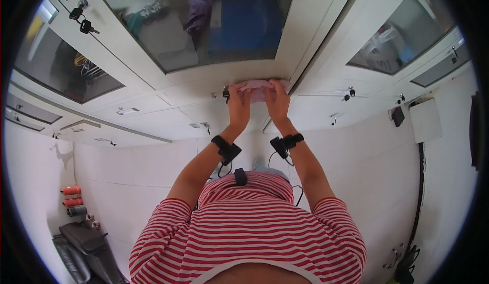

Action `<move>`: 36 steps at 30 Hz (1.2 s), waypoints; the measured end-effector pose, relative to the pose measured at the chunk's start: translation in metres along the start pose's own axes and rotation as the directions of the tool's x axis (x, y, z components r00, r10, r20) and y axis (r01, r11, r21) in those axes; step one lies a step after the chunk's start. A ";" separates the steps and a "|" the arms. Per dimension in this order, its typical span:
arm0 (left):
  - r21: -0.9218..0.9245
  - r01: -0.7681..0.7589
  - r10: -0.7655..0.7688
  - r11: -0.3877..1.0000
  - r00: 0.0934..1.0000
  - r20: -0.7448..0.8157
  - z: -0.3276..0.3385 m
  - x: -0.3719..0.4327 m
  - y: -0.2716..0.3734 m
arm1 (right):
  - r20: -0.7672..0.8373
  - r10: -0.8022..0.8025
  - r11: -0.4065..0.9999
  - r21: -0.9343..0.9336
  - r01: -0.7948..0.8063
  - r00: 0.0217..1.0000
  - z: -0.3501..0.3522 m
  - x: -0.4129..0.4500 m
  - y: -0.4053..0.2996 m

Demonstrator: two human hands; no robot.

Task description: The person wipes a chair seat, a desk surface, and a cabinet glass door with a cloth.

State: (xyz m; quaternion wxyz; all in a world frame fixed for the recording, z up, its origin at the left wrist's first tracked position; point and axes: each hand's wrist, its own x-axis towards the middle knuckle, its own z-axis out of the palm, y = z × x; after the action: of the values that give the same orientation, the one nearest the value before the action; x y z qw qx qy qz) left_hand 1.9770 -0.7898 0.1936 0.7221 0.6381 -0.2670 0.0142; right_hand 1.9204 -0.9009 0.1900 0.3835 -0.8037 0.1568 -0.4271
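A pink cloth (258, 91) is bunched between my two hands, against the pale cabinet front just below a glass-paned door (183, 70). Its left end is gripped by my left hand (240, 97), close beside a lock with a black-headed key (225, 92). At its right end, my right hand (277, 97) has fingers curled over the fabric, near the gap between two cabinet units. Both wrists wear black straps with small devices and cables. Behind the glass are a blue item (244, 24) and a purple cloth (199, 9).
Keys hang from a lock (86, 26) at upper left and from several other cabinet locks. Drawers with handles (128, 111) line the lower fronts. Black bags (84, 238) lie at lower left, near orange rolled items (72, 196). A white box (425, 121) stands at right.
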 end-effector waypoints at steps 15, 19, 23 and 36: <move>0.173 0.176 -0.163 0.969 0.983 -0.089 0.009 -0.024 -0.036 | 0.142 0.036 0.978 -0.208 -0.006 0.989 0.003 -0.022 0.047; 0.183 0.003 0.013 0.983 0.996 -0.085 0.016 0.010 0.034 | -0.103 -0.265 0.956 -0.158 0.247 0.959 -0.021 0.028 0.002; 0.147 -0.406 0.426 0.902 0.893 -0.147 0.024 0.044 0.078 | -0.310 -0.419 0.905 -0.067 0.420 0.853 -0.046 0.079 -0.060; -0.052 -0.083 0.080 0.995 0.995 -0.050 0.026 0.020 0.059 | -0.266 -0.551 0.830 -0.271 0.487 0.791 -0.027 0.064 -0.020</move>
State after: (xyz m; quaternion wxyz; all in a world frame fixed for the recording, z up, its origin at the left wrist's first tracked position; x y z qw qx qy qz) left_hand 1.9635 -0.8090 0.2571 0.7442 0.6062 -0.2757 0.0519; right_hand 1.9341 -0.9377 0.2506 0.1411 -0.7639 0.0312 -0.6289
